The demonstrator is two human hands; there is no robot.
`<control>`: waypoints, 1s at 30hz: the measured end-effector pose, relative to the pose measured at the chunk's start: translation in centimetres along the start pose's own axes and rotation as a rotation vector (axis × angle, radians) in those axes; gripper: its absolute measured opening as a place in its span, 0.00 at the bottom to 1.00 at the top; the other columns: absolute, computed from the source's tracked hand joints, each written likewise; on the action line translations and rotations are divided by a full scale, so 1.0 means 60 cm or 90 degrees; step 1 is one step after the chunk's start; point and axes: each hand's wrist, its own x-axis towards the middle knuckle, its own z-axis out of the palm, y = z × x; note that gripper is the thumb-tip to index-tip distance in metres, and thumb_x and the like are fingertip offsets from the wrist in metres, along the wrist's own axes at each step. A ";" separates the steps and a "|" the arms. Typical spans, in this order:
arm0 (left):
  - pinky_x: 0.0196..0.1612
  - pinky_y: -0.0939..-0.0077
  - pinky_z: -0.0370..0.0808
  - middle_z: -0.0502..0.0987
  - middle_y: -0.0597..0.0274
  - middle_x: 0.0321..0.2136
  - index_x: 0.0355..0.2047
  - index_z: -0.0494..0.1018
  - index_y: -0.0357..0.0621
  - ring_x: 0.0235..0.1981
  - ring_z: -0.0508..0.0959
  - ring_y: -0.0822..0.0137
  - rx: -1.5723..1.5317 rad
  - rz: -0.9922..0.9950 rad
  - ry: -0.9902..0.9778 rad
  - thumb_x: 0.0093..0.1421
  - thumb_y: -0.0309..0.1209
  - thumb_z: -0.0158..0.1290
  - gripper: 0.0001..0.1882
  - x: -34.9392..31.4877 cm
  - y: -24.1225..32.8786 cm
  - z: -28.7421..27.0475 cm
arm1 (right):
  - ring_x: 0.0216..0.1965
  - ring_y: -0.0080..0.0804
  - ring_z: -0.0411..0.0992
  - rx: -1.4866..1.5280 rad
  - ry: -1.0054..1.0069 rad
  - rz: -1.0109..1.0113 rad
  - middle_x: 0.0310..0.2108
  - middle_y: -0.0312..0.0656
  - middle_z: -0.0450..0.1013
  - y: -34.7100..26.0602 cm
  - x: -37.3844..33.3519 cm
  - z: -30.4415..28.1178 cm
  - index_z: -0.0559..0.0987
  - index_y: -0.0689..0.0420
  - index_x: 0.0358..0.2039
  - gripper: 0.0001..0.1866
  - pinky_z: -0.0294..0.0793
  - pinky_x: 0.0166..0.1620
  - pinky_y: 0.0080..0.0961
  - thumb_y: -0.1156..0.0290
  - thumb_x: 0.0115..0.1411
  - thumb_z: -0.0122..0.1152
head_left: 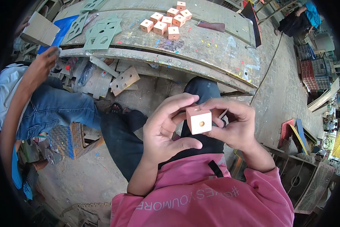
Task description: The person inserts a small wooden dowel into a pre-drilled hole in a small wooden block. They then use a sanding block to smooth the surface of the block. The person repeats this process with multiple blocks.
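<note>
A small wooden cube (pixel 199 123) with pinkish-orange sides, a pale front face and a round hole in it is held up over my lap. My right hand (pixel 234 123) grips it from the right, the thumb low at its edge and the index finger over the top. A thin dark-edged piece (pixel 223 114) shows between the fingers of that hand; its kind is unclear. Cupped at the cube's left side, my left hand (pixel 164 125) has its thumb stretched apart. Some of its fingertips reach close to the cube; whether they touch it is hard to see.
Several similar cubes (pixel 173 33) stand on the paint-specked workbench (pixel 215 45), near green stencil sheets (pixel 103 33) and a reddish-brown strip (pixel 211 26). On the left a co-worker's hand (pixel 47 62) is beside a wooden board (pixel 40 29). Crates (pixel 314 73) stand far right.
</note>
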 end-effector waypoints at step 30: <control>0.51 0.62 0.64 0.77 0.59 0.37 0.46 0.69 0.43 0.48 0.71 0.57 0.619 0.010 -0.127 0.45 0.35 0.66 0.28 0.362 -0.189 -0.058 | 0.17 0.14 0.50 0.901 -0.222 0.511 0.16 0.27 0.53 0.246 -0.039 0.057 0.69 0.66 0.47 0.18 0.47 0.17 0.11 0.67 0.62 0.56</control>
